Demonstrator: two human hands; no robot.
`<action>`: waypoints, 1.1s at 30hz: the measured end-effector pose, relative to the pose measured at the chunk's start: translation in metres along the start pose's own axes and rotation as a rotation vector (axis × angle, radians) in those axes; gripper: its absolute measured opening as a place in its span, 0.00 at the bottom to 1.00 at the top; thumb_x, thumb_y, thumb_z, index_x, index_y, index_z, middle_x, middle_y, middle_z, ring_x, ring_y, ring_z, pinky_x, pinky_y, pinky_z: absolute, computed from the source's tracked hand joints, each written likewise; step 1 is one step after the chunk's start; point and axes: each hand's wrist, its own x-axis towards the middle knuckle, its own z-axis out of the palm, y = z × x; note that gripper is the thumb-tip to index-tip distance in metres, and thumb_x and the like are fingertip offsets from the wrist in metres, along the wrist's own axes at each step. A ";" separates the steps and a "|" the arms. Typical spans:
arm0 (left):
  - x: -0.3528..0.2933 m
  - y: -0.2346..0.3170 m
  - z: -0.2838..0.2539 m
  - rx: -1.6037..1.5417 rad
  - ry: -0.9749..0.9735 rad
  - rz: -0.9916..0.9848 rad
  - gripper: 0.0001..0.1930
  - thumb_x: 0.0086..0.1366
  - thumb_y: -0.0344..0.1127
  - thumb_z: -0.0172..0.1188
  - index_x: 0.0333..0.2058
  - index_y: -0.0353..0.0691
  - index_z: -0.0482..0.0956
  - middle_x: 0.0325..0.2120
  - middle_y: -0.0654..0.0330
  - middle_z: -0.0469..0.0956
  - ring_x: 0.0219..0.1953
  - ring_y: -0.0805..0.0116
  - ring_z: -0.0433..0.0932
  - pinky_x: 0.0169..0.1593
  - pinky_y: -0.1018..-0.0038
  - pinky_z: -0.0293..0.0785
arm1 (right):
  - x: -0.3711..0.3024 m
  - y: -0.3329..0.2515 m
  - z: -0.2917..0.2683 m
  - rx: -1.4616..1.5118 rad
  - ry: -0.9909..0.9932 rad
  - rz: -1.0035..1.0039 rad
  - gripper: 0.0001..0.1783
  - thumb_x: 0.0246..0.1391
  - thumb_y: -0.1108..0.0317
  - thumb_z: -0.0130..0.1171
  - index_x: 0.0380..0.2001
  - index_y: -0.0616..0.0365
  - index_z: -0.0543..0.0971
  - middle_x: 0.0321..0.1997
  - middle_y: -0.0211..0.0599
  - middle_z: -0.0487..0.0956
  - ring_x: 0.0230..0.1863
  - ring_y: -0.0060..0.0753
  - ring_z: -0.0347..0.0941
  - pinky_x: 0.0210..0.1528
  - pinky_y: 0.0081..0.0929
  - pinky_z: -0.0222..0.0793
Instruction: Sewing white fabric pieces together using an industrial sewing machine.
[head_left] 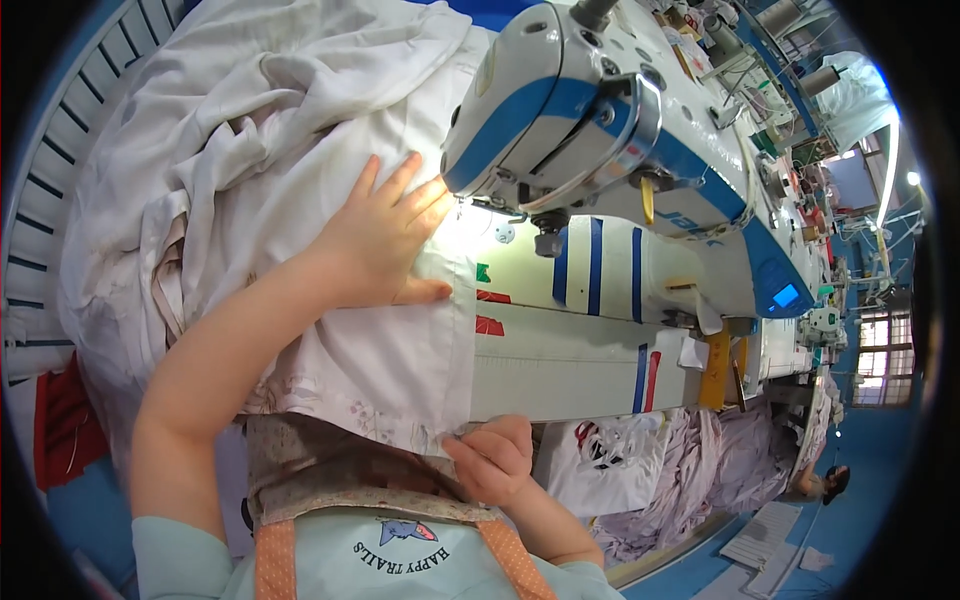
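Observation:
White fabric (390, 360) lies over the left of the sewing table, its straight hemmed edge running toward the machine's needle area. My left hand (385, 235) rests flat on it with fingers spread, the fingertips close beside the presser foot. At the near corner of that edge, my right hand (495, 458) pinches the fabric between thumb and curled fingers. The blue and white sewing machine (560, 110) stands just right of my left hand, its lamp lighting the cloth brightly. Glare hides the needle and the exact stitching spot.
A large bunched heap of white cloth (250, 110) fills the left side. The machine bed (570, 360) carries coloured tape strips. Crumpled pale fabrics (690, 450) lie at the lower right. Farther right are thread spools (780, 18), other machines and a seated person (815, 485).

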 end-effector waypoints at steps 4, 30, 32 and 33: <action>0.000 0.000 -0.001 0.007 0.002 0.011 0.43 0.50 0.64 0.60 0.56 0.36 0.66 0.57 0.53 0.64 0.65 0.48 0.52 0.64 0.44 0.46 | 0.000 -0.001 -0.001 -0.002 -0.007 0.013 0.20 0.20 0.76 0.58 0.27 0.58 0.82 0.29 0.28 0.71 0.27 0.32 0.66 0.29 0.29 0.58; 0.004 -0.002 -0.005 -0.035 -0.055 -0.007 0.45 0.48 0.64 0.61 0.55 0.33 0.67 0.56 0.52 0.66 0.66 0.49 0.52 0.65 0.46 0.45 | 0.002 -0.004 -0.002 -0.012 -0.061 0.060 0.19 0.26 0.74 0.60 0.30 0.57 0.81 0.38 0.29 0.77 0.36 0.32 0.70 0.35 0.30 0.63; 0.005 -0.003 -0.007 -0.028 -0.059 -0.010 0.44 0.48 0.64 0.61 0.55 0.33 0.67 0.56 0.52 0.65 0.65 0.49 0.53 0.65 0.46 0.45 | 0.004 -0.002 -0.002 0.001 -0.078 0.086 0.17 0.27 0.74 0.60 0.29 0.57 0.81 0.40 0.30 0.79 0.38 0.33 0.71 0.35 0.30 0.64; 0.005 -0.002 -0.008 -0.031 -0.046 -0.013 0.44 0.48 0.64 0.62 0.55 0.34 0.67 0.56 0.52 0.65 0.65 0.49 0.53 0.65 0.46 0.46 | 0.006 -0.002 -0.003 -0.006 -0.078 0.075 0.17 0.27 0.74 0.60 0.29 0.57 0.81 0.40 0.30 0.79 0.38 0.33 0.71 0.35 0.30 0.64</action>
